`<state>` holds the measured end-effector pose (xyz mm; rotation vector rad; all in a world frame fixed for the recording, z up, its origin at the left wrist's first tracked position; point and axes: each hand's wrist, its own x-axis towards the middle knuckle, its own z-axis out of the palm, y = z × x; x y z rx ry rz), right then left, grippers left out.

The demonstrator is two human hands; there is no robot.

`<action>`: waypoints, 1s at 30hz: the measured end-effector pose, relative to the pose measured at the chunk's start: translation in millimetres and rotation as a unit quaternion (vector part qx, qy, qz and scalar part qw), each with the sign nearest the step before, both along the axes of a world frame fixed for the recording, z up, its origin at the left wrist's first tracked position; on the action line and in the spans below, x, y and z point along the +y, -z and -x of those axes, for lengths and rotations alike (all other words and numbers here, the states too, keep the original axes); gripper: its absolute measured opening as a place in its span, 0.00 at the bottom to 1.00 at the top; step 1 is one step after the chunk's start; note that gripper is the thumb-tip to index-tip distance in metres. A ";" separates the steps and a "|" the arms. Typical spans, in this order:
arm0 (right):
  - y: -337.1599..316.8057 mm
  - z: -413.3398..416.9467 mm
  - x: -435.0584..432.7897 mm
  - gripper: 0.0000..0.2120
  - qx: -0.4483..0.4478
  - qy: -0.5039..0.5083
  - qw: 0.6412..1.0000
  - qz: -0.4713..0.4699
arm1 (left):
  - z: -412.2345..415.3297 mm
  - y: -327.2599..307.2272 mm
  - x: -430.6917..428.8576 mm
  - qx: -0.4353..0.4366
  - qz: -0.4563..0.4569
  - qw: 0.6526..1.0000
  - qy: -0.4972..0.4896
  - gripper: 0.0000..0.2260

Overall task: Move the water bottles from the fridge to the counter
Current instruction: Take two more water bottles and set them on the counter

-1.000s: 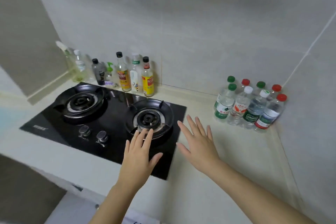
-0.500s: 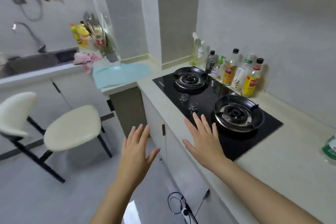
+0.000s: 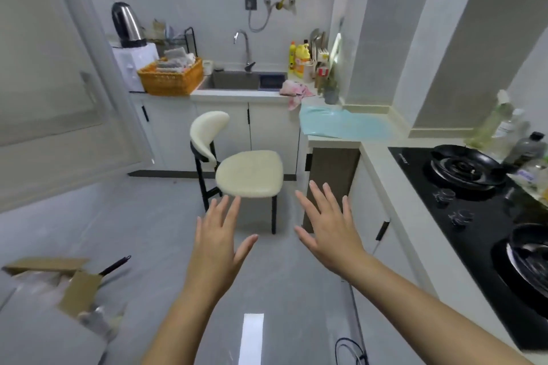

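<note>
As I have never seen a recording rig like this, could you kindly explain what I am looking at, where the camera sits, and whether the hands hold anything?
There is no machine here. A person wears one wide-angle camera on the head, looking forward and down, so you see their own hands as they see them, in a small kitchen. The left hand and the right hand are both in the air with straight, spread fingers, and neither holds anything. Beyond them stands a cream chair. Along the right runs the counter, with a black gas hob set into it and some bottles behind it, too blurred to read. At the back are a sink, an orange basket and a kettle. I cannot pick out the fridge for certain.
</note>
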<state>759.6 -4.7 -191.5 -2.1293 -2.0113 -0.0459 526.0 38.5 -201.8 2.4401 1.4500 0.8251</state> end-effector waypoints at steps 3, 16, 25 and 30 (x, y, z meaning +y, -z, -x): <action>-0.7 62.0 30.4 0.33 0.001 -0.048 0.999 -0.024 | 65.8 -1.5 10.3 0.030 -0.026 0.998 -0.039 0.34; -26.9 363.6 155.5 0.31 -0.001 -0.307 0.948 -0.084 | 360.3 -52.1 32.7 0.125 -0.072 0.948 -0.283 0.37; -58.9 521.0 194.1 0.30 0.009 -0.428 0.897 -0.110 | 469.0 -84.3 28.8 0.153 -0.087 0.905 -0.388 0.36; -62.3 586.8 200.0 0.31 0.028 -0.503 0.858 -0.098 | 524.4 -90.7 18.3 0.162 -0.085 0.877 -0.445 0.36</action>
